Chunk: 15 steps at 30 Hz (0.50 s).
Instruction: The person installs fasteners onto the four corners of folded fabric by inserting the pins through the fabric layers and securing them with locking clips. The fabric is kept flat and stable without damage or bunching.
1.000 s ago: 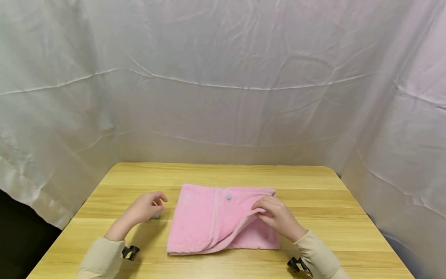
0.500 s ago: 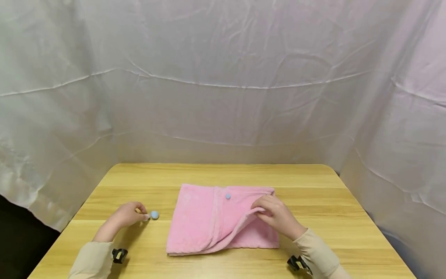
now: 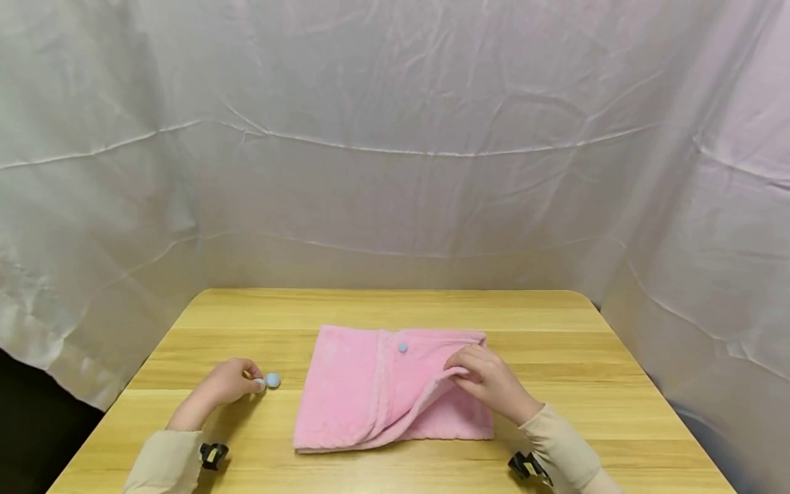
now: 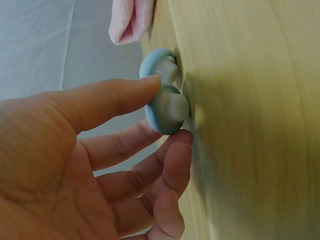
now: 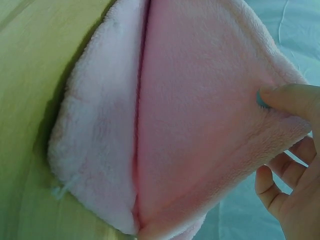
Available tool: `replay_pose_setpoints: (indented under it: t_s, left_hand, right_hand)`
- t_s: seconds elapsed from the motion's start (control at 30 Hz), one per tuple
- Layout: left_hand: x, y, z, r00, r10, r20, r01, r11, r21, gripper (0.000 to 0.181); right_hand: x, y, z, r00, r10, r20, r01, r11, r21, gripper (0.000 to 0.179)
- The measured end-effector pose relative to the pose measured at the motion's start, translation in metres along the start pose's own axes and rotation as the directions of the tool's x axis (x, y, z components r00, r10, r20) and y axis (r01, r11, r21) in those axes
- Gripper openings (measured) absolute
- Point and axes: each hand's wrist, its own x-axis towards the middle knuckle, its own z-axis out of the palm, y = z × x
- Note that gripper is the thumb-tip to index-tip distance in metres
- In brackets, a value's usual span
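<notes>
Pink cloth (image 3: 339,391) lay at lower centre, its raised flap (image 5: 210,100) pinched by our right hand (image 3: 490,384), angled toward upper left, while at lower left our left hand (image 3: 230,381), fingers pointing right, pinched a blue-capped mushroom piece (image 4: 164,111).

Wood-grained table (image 3: 574,398), pale yellow. Top is crossed side to side by bands of grain; far corners are rounded off. Pink plush cloth (image 3: 342,391) is laid folded about midway across. Its lower layer is spread flat on the wood; near right corner of the upper layer is held raised. Left of the cloth, near but apart, a blue-capped mushroom-shaped piece (image 3: 273,380) is set down, cap uppermost. Second mushroom-shaped piece (image 4: 172,110) is held just beside it; contact with the table cannot be made out.
</notes>
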Motion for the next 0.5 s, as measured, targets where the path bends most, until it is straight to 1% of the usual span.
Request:
replay_pose_setpoints:
  t_s: [0.23, 0.37, 0.5]
  left_hand:
    - [0.000, 0.005, -0.006, 1.000, 0.003, -0.012, -0.003, 1.000, -0.012, 0.019]
    - [0.000, 0.011, -0.012, 0.999, 0.025, -0.022, -0.026, 0.999, -0.019, 0.023]
    - [0.002, 0.022, -0.019, 0.997, 0.065, -0.048, -0.065, 0.998, -0.009, 0.027]
  right_hand:
    - [0.000, -0.001, 0.000, 1.000, 0.023, 0.012, -0.023, 1.000, -0.001, 0.027]
    - [0.000, -0.001, 0.000, 1.000, 0.015, 0.009, -0.015, 1.000, 0.000, 0.028]
    - [-0.001, 0.000, 0.000, 1.000, 0.010, 0.011, -0.010, 1.000, -0.002, 0.028]
